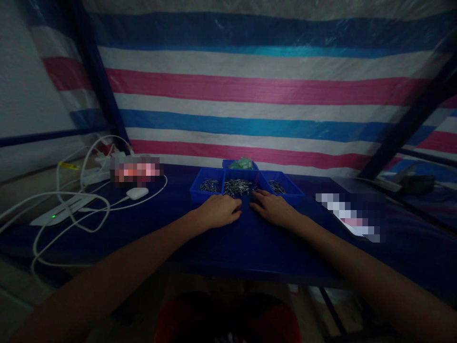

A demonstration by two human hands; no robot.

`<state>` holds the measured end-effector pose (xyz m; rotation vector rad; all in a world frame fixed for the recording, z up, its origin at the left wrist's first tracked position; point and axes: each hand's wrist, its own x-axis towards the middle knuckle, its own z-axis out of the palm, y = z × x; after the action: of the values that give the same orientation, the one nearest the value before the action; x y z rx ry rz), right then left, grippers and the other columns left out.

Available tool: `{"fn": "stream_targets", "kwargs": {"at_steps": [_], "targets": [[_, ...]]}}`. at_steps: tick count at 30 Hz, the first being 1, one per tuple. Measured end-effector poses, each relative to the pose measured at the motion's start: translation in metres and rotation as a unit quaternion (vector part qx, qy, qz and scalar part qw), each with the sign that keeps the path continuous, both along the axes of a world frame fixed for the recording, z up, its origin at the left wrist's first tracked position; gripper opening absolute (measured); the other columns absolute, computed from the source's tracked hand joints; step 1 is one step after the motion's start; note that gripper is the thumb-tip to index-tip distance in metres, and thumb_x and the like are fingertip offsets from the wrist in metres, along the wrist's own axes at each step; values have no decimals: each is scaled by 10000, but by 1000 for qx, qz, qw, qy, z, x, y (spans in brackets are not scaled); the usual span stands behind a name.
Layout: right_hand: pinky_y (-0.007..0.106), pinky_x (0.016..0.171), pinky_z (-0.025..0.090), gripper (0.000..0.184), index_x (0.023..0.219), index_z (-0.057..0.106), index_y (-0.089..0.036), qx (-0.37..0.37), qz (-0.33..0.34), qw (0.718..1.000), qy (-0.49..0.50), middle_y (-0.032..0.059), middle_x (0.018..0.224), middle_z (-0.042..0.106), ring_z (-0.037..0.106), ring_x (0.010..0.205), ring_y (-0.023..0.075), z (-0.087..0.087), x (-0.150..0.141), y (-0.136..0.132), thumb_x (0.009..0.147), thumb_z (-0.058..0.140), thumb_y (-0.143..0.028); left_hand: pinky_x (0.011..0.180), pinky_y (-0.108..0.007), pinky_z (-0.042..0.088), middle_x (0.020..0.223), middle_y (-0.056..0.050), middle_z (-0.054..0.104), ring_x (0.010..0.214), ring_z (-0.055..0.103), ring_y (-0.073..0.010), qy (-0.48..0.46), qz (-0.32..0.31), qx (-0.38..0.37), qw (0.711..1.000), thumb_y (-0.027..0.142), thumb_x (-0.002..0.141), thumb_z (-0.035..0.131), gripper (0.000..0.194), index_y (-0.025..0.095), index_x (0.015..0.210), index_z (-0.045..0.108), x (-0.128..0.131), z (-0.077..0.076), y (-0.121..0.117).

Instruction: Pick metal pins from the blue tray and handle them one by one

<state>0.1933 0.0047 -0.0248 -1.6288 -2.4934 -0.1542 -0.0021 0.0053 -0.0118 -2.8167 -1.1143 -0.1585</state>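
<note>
My left hand (219,210) is at the front of the middle blue bin (224,183), over its near left corner. Its fingers curl inward, and whatever they may hold is hidden. My right hand (274,207) lies at the near right corner of that bin. Its fingers are apart, with the fingertips by the bin's front edge and nothing visible in them. Many small shiny metal pins (237,186), perhaps nails or rivets, fill the middle bin. Similar metal pieces lie in the left bin (194,188) and the right bin (294,188).
Behind, another blue bin (225,164) holds greenish plastic packets (243,163). White cables (107,205), a power strip (98,174) and a small white case (137,193) lie left on the blue table (228,252). A blurred phone-like object (348,216) lies right. Striped sheeting (250,90) hangs behind.
</note>
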Motion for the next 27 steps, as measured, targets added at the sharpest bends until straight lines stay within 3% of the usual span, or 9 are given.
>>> {"fn": "stream_targets", "kwargs": {"at_steps": [11,18,21,27], "targets": [[344,811,400,398,1124,491,-147,-17,12,1000,-14,131,1142,526,527,995,230,4,-4,-4,874,293,-385,554,-279,404,752,-43,610,681,575,-191,4,-1,3,1000,354,821,367,236,195,874,534,0,1,0],[342,804,425,410,1243,379,-179,66,65,996,7,88,1299,376,492,1040,226,6,-14,-10,859,315,-311,571,-289,411,755,-49,612,684,577,-195,3,0,10,1000,348,824,353,245,192,871,537,0,1,-1],[367,791,431,437,1250,375,-170,51,44,998,-12,111,1317,352,504,1022,250,3,-17,-8,860,307,-354,583,-288,413,759,-52,611,689,576,-190,4,2,7,1000,345,827,346,255,189,886,539,0,2,-1],[350,773,428,390,1165,459,-199,11,37,999,-29,89,1222,461,543,960,236,3,-18,-6,875,264,-371,579,-288,414,773,-53,611,690,574,-193,7,8,-3,1000,357,830,344,264,193,898,539,0,3,-1]]}}
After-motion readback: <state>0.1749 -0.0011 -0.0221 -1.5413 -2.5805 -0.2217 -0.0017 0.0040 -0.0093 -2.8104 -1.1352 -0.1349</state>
